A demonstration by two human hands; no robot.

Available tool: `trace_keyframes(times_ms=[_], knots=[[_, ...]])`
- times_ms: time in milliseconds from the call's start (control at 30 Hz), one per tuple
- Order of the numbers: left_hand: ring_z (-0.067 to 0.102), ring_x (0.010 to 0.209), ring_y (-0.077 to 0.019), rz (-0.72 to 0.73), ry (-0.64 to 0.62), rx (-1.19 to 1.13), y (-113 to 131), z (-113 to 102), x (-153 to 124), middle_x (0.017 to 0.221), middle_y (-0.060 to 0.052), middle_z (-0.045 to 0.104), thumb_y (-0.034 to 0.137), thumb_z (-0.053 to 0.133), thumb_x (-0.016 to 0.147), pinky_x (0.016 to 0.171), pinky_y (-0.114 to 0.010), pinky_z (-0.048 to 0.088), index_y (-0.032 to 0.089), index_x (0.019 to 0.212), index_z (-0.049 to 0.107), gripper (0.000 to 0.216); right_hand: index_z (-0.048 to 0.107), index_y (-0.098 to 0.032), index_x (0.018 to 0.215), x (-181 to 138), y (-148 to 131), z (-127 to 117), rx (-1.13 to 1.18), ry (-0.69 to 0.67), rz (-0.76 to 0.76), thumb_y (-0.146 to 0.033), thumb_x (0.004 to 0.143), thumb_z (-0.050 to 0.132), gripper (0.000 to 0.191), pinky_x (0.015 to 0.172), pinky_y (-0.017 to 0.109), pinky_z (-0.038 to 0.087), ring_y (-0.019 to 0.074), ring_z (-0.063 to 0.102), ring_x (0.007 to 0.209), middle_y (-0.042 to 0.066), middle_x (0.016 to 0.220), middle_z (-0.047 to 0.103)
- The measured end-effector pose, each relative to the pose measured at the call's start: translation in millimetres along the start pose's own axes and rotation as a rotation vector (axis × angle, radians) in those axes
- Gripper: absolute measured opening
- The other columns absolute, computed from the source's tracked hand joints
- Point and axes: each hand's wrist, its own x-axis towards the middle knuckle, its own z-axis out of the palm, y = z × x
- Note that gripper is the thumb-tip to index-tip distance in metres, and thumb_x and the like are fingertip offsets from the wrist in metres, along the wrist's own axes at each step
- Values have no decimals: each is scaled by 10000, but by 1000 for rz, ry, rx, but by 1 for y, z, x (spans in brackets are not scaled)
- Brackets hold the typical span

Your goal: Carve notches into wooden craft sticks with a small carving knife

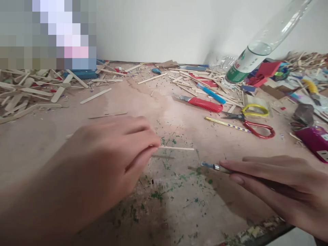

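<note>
We see the left hand [107, 160] with fingers [147, 140] pinched on a thin stick [179, 148] at the middle of the desk [38, 143]. Just near and right of it, the right hand [276, 184] clamps what looks like a craft knife [211, 166]. Scissors [253, 124] lie farther right.

No text can be read. The bottle [271, 34] has a green label [239, 68] with white and red marks, but the print is too blurred to make out. The magenta box [312, 138] at the right edge has a white sticker [323, 155] whose lettering is too small to read. No brands, numbers or signs are legible.
</note>
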Motion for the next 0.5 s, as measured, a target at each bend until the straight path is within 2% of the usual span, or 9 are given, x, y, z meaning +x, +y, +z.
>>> trace_keyframes(times_ms=[100,200,267,367,500], knots=[[681,799,-229,54,-72,-22,9,9,-8,1039,-46,833,81,549,1143,748,-431,524,250,953,755,327,942,-394,1429,8,-6,-5,-25,7,-7,-151,1143,801,401,537,283,674,239,918,764,18,1073,971],[670,812,-226,103,-194,-151,13,19,-15,992,-39,774,17,558,1096,769,-425,525,241,937,750,335,903,-417,1506,17,-15,-10,-36,-67,-32,-123,1149,782,477,526,273,648,223,911,760,10,1045,964],[687,828,-214,94,-200,-239,11,22,-16,993,-29,773,30,587,1117,765,-408,520,234,965,788,324,852,-389,1542,21,-20,-11,-46,-142,-69,-118,1192,724,460,519,271,605,199,896,753,13,999,944],[708,823,-192,49,-197,-307,3,23,-14,986,-7,782,106,642,1168,750,-384,513,235,991,840,295,791,-305,1519,26,-24,-8,-40,-255,-128,-197,1278,643,302,565,248,577,135,821,688,-1,934,893],[710,826,-170,34,-192,-371,-5,31,-12,961,0,776,83,618,1167,754,-347,497,236,949,854,356,812,-253,1507,36,-23,1,-13,-362,-168,-295,1325,603,281,590,265,515,115,746,670,-3,924,840]])
